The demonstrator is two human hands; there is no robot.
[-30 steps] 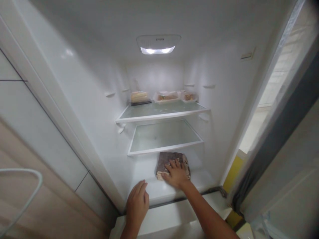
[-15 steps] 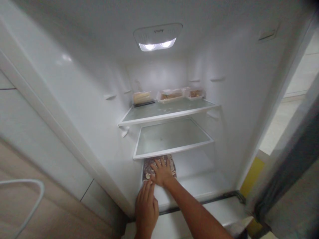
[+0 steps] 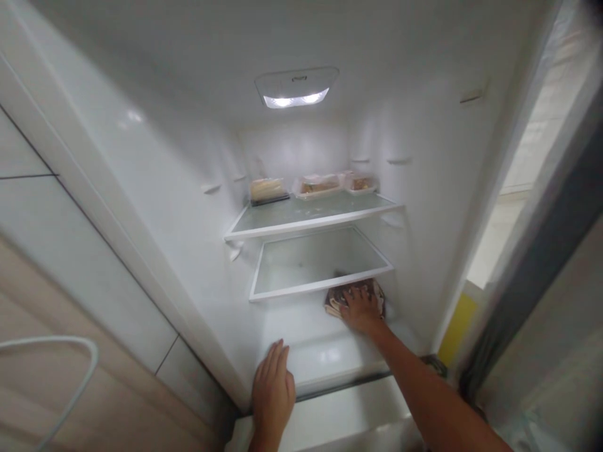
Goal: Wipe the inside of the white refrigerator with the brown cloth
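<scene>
A folded brown and cream patterned cloth (image 3: 333,302) lies on the fridge's white bottom surface, at the right below the glass shelves. My right hand (image 3: 362,309) presses on it from above with the fingers spread. At the lower left, my left hand (image 3: 274,383) rests by the front edge of the bottom surface, near the left wall. Its fingers are stretched out and it holds nothing. The cloth's far part is partly hidden by the lower shelf's edge and my right hand.
An upper glass shelf (image 3: 311,210) bears wrapped food trays (image 3: 318,185) and a pale packet (image 3: 267,189). Under it sits a lower glass shelf (image 3: 320,260). A lit lamp (image 3: 296,99) is in the ceiling. The open door (image 3: 532,276) stands at the right.
My right hand and the cloth have moved from the left side of the bottom surface to the right. My left hand has stayed at the left, now apart from the right hand.
</scene>
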